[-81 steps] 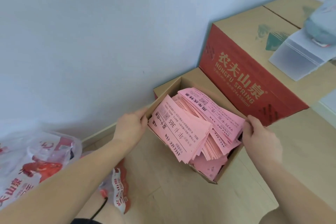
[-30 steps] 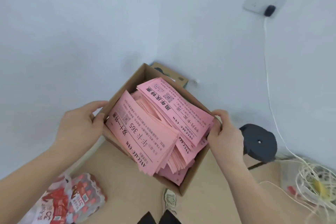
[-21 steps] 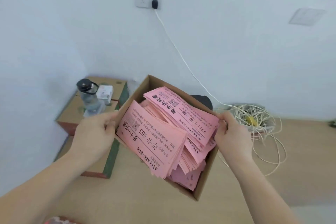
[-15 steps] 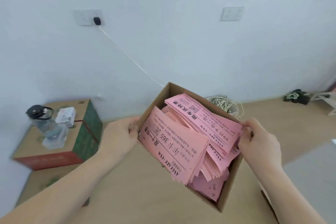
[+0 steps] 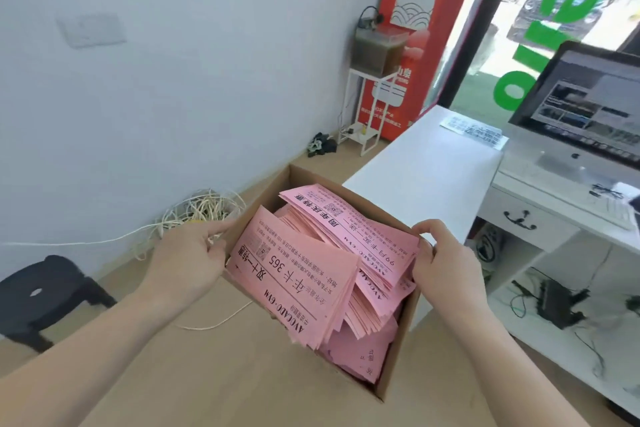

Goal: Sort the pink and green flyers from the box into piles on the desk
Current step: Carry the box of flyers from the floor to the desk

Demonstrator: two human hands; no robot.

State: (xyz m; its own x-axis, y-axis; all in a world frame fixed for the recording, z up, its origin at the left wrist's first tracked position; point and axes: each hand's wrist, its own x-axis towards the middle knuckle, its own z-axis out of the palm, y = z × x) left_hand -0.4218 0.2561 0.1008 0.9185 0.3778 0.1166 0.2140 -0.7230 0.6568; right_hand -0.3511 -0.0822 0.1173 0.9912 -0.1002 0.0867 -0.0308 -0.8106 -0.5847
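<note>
An open cardboard box [image 5: 398, 360] hangs in the air in front of me, held by both hands. My left hand [image 5: 188, 258] grips its left wall, thumb over the rim. My right hand [image 5: 445, 260] grips the right wall the same way. The box is stuffed with stacks of pink flyers [image 5: 301, 277] printed in black, lying slanted and overlapping. No green flyer shows among them. The white desk [image 5: 426, 170] stands just beyond the box, to the right.
A computer monitor [image 5: 585, 104] and keyboard [image 5: 599, 198] sit on the desk's lower right section, a printed sheet [image 5: 471, 131] on its top. A black stool [image 5: 41, 291] and coiled cable [image 5: 197, 208] lie on the floor at left. A red fridge [image 5: 415, 28] stands behind.
I have lifted the box off the floor and turned right with it, from the corner with the cartons towards the white desk. Both hands keep the same hold.
</note>
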